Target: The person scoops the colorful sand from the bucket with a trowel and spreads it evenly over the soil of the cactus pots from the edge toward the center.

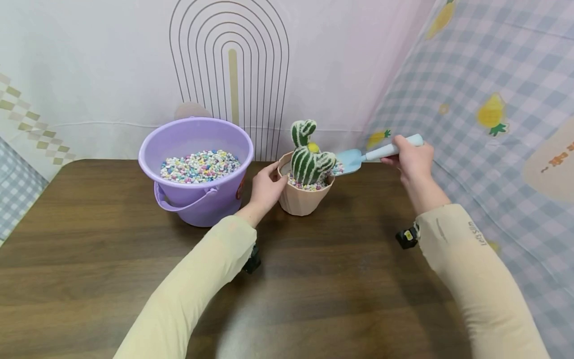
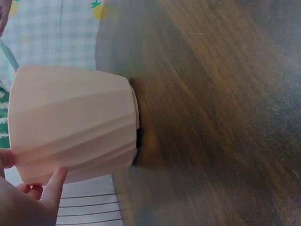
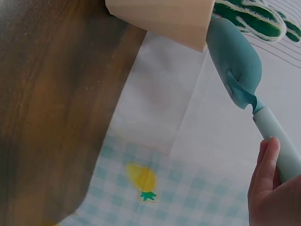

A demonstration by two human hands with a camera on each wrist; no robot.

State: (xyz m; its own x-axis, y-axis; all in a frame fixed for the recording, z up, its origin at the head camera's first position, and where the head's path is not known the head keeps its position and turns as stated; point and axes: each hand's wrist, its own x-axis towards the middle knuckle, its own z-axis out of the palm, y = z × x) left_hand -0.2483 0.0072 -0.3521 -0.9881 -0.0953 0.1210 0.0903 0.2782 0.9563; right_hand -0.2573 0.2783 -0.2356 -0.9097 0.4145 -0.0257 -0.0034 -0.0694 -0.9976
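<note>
A peach flowerpot (image 1: pixel 302 200) holds a fuzzy green cactus (image 1: pixel 307 163) with a yellow ball on it, set among colourful pebbles (image 1: pixel 306 185). My left hand (image 1: pixel 267 188) grips the pot's left rim, thumb at the edge and fingers along the wall, as the left wrist view shows. In my right hand (image 1: pixel 413 158) is the pale handle of a blue trowel (image 1: pixel 350 160). The trowel's blade carries some pebbles and its tip is at the pot's right rim, beside the cactus. From the right wrist view, the underside of the blade (image 3: pixel 237 61) shows against the rim.
A purple bucket (image 1: pixel 242 188) with many colourful pebbles (image 1: pixel 200 166) stands left of the pot, its handle hanging at the front. Everything stands on a dark wooden table (image 1: pixel 314 279). A patterned cloth (image 1: pixel 336 65) hangs behind, and a checked one (image 1: pixel 462 80) at the right.
</note>
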